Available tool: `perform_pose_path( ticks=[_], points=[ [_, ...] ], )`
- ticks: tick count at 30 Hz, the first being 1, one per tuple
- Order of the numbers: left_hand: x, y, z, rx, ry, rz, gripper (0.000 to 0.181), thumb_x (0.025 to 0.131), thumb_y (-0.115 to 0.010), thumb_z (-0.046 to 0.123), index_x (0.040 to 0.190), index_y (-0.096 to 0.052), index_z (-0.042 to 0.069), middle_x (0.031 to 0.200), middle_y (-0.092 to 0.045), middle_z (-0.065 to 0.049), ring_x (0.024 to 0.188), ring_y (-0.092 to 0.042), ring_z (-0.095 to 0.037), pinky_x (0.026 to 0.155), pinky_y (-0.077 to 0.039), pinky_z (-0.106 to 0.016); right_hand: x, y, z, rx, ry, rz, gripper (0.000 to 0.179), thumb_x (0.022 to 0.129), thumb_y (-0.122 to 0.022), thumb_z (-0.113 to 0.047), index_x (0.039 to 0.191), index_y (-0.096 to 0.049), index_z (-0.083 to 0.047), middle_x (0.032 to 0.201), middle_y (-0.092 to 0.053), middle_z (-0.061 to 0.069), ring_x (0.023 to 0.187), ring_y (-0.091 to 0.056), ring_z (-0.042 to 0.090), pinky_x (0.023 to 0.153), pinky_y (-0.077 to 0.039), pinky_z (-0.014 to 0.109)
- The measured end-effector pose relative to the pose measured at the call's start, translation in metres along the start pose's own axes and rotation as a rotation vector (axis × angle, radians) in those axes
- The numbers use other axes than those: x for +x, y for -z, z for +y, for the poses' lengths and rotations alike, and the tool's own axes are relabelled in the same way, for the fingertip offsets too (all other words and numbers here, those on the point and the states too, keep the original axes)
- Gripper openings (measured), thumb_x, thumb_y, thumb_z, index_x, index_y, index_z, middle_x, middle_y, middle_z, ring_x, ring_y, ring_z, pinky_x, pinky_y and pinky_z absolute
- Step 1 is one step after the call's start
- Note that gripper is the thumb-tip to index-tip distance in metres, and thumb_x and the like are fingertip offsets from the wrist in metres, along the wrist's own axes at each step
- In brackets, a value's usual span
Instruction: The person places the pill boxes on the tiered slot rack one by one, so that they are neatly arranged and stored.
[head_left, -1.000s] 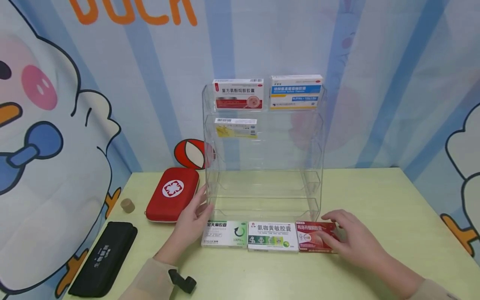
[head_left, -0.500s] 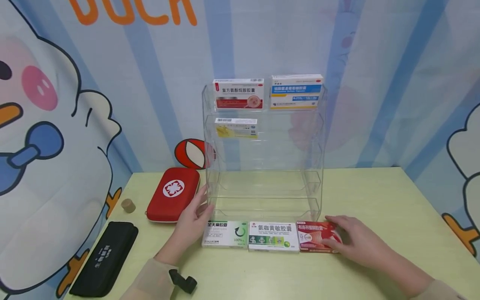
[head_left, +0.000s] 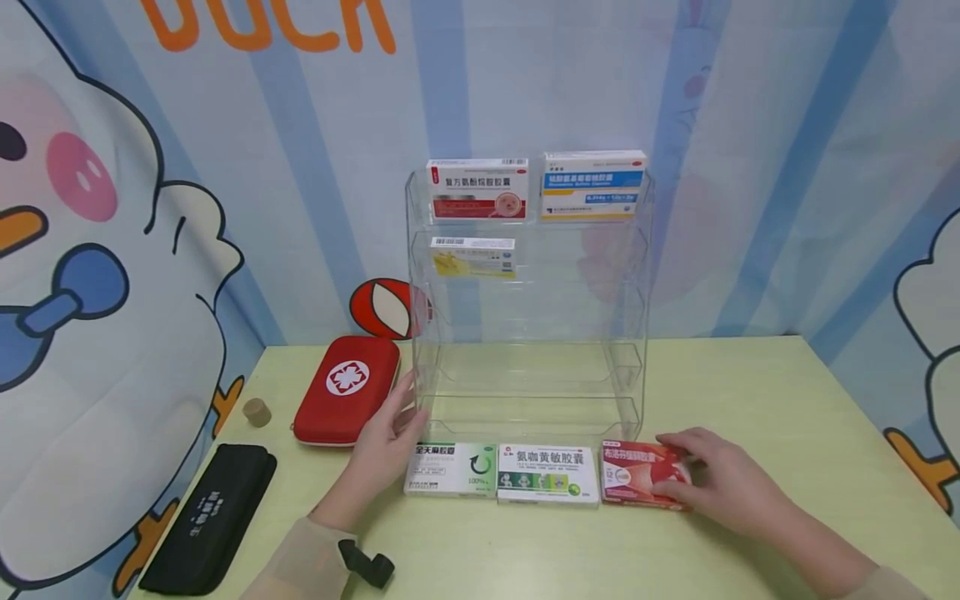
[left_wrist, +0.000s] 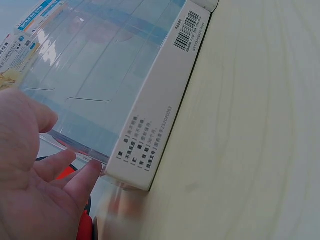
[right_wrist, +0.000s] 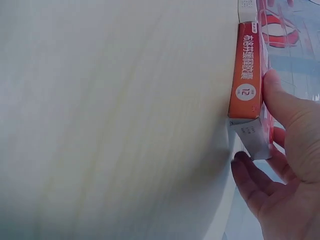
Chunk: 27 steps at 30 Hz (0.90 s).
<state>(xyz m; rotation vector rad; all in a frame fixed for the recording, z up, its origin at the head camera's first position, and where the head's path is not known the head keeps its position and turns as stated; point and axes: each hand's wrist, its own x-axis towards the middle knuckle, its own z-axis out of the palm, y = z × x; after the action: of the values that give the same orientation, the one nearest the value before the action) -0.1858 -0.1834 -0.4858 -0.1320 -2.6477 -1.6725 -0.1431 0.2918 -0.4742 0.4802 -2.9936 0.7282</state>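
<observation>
On the pale table (head_left: 750, 392), a clear rack (head_left: 525, 396) is stood just right of the left fingers (head_left: 395, 402), a red case (head_left: 347, 400) left of them. Farther left, a black case (head_left: 208, 518) and small cylinder (head_left: 257, 412) are laid. Between left and right fingers (head_left: 678, 492), two white boxes (head_left: 548, 477) are set.

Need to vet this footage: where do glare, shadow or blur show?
Head view: small print on the yellow-and-white box is too blurred to read; left wrist view: white glare streaks the clear rack; right wrist view: a soft shadow darkens the table near the red box and right hand.

Beige sleeves (head_left: 298, 560), black wrist strap (head_left: 360, 561)
</observation>
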Motion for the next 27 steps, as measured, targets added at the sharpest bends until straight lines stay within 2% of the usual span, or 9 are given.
perform_pose_path(
  ticks=[6,11,14,20,27],
  points=[
    [0.000,0.000,0.000,-0.001,0.004,0.001,0.080,0.111,-0.067,0.022,0.174,-0.025,0.045,0.175,-0.046,-0.010,0.158,-0.052,-0.039,0.119,-0.054,-0.052,-0.002,0.004,0.000,0.100,0.008,0.081,0.052,0.085,-0.097,-0.026,0.130,-0.078,-0.009,0.122,-0.076,0.006,0.096,-0.074,0.011,0.077,-0.069,0.025],
    [0.000,0.000,0.001,0.002,0.011,0.004,0.079,0.111,-0.066,0.022,0.174,-0.025,0.046,0.175,-0.046,-0.009,0.157,-0.053,-0.039,0.119,-0.054,-0.052,-0.001,0.007,0.001,0.126,0.108,0.193,0.036,0.083,-0.096,-0.011,0.116,-0.082,-0.014,0.109,-0.077,-0.003,0.090,-0.065,-0.004,0.070,-0.065,0.017],
    [0.000,0.000,0.001,0.003,0.016,0.004,0.079,0.111,-0.067,0.022,0.174,-0.025,0.046,0.175,-0.046,-0.008,0.158,-0.053,-0.039,0.120,-0.053,-0.051,0.000,0.010,0.001,0.138,0.157,0.213,0.035,0.082,-0.096,-0.008,0.112,-0.082,-0.017,0.107,-0.077,-0.003,0.090,-0.063,-0.007,0.069,-0.064,0.016],
    [0.000,0.000,0.002,-0.002,0.010,0.006,0.079,0.111,-0.066,0.020,0.175,-0.026,0.040,0.175,-0.047,-0.009,0.158,-0.052,-0.039,0.120,-0.053,-0.052,0.004,0.020,-0.008,0.163,0.188,0.217,0.035,0.083,-0.094,-0.005,0.112,-0.080,-0.021,0.111,-0.077,-0.003,0.094,-0.067,-0.006,0.071,-0.065,0.016],
    [0.000,-0.001,0.001,-0.003,0.013,0.009,0.079,0.110,-0.067,0.021,0.174,-0.026,0.043,0.174,-0.047,-0.008,0.157,-0.054,-0.039,0.119,-0.054,-0.051,0.015,0.030,-0.026,0.168,0.237,0.294,0.040,0.080,-0.095,0.001,0.112,-0.080,-0.019,0.113,-0.076,-0.001,0.100,-0.067,-0.008,0.074,-0.064,0.014]
  ],
)
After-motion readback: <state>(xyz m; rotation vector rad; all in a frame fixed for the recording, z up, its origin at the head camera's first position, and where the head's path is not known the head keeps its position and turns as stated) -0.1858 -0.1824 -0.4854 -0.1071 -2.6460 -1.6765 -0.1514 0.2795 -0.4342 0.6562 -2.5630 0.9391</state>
